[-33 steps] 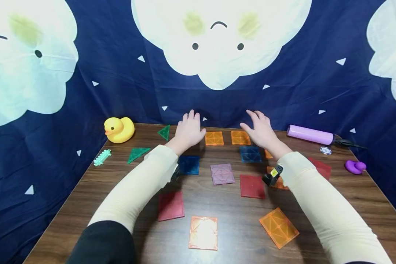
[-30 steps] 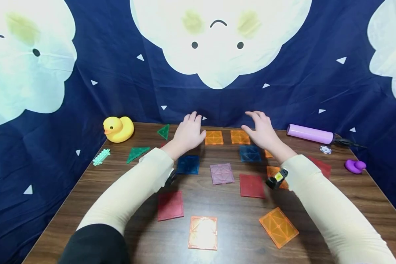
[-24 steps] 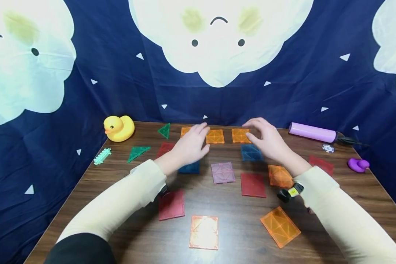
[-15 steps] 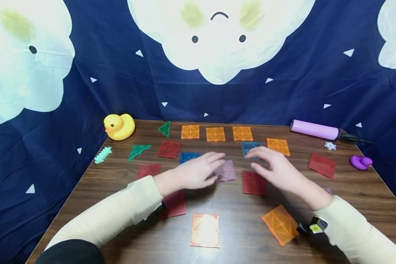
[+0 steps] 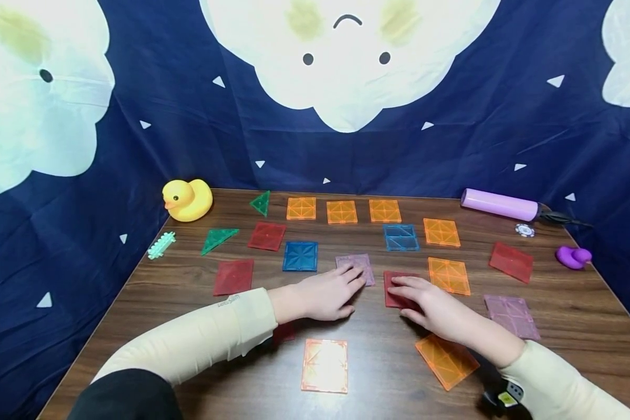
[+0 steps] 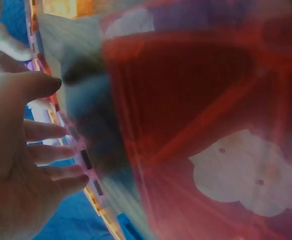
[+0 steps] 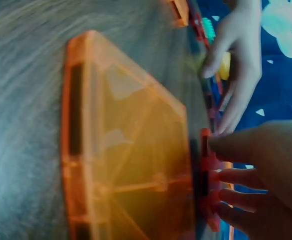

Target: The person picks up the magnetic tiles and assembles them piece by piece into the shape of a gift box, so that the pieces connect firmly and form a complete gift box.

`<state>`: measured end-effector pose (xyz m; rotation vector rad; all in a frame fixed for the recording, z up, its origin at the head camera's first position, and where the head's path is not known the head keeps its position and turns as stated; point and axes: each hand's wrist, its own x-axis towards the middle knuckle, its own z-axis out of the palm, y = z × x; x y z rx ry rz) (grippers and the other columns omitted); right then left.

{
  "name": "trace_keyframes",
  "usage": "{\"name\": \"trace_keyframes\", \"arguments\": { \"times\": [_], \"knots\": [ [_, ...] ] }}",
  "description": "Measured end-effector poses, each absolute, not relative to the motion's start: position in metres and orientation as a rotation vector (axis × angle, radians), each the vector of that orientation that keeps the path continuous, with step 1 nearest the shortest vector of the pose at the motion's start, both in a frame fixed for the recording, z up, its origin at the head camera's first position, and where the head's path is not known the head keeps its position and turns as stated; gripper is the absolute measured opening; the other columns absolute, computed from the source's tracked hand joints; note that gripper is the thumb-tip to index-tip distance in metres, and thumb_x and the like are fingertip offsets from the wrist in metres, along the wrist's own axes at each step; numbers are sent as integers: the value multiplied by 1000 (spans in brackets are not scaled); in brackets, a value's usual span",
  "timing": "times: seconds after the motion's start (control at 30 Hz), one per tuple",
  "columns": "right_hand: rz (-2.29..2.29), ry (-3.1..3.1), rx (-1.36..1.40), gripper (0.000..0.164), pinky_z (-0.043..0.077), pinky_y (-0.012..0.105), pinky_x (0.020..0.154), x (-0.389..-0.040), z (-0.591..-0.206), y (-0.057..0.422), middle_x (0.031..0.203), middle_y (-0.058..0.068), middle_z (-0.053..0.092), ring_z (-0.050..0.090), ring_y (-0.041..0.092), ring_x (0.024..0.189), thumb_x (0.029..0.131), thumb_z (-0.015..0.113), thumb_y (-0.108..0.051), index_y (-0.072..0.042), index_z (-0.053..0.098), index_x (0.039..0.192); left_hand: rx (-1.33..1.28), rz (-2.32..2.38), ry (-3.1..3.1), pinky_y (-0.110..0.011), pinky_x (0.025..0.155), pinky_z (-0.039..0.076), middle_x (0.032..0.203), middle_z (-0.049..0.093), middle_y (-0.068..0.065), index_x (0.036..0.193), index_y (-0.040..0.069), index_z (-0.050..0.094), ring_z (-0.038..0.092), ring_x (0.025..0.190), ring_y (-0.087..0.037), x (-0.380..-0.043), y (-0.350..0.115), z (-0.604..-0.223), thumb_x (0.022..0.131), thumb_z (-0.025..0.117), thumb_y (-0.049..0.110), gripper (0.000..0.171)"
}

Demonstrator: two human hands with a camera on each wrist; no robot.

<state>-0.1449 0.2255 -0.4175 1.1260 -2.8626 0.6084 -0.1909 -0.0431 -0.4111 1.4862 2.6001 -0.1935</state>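
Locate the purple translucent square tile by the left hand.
In the head view, the purple tile lies centrally, partly covered by the left hand, between a translucent blue square tile on its left and a translucent red square tile.

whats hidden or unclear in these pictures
Head: most of the nearest red tile, hidden by the left arm.
Head: part of another red tile, behind the right hand.
Head: any print on the chip, too small.
Right wrist: end of the orange tile, cut off below.
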Motion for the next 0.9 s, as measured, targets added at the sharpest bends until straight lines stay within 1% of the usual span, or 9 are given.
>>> {"name": "trace_keyframes", "arguments": {
  "times": [0.13,0.2,0.37,0.53,0.77,0.9],
  "knots": [
    [567,-2810,1147,41,47,55,100,-148,-422,223,136,20,62,57,42,125,87,74,7,2,69,127,1453,-163,2581,-37,120,25,159,36,-21,154,-2,40,32,147,-36,-187,-48,-409,102,58,38,68],
    [568,-2799,1146,39,48,55,100,-151,-423,222,134,19,63,58,41,124,87,73,9,2,69,125,1462,-162,2577,-36,120,25,158,37,-22,153,-2,41,33,147,-36,-183,-52,-410,101,58,38,68],
    [533,-2785,1176,38,49,54,99,-158,-424,218,133,18,64,60,39,122,87,73,8,1,70,124,1520,-166,2590,-39,118,29,155,41,-23,152,0,44,36,145,-39,-171,-62,-414,100,59,41,68],
    [527,-2767,1211,38,49,54,99,-161,-425,210,132,19,65,60,39,122,86,73,8,3,70,124,1517,-154,2593,-41,118,29,156,39,-25,153,2,44,34,146,-40,-161,-68,-414,100,57,43,68],
    [522,-2775,1235,37,48,54,100,-159,-424,195,134,19,64,59,39,124,91,70,6,2,68,127,1436,-177,2609,-45,117,31,162,30,-22,156,2,39,28,148,-42,-151,-65,-418,102,52,47,72],
    [481,-2796,1223,36,47,53,102,-156,-425,191,138,20,61,56,38,128,96,62,6,1,66,131,1401,-193,2635,-49,116,33,162,30,-21,156,2,38,27,148,-42,-148,-62,-420,102,49,51,73]
  ]
}}
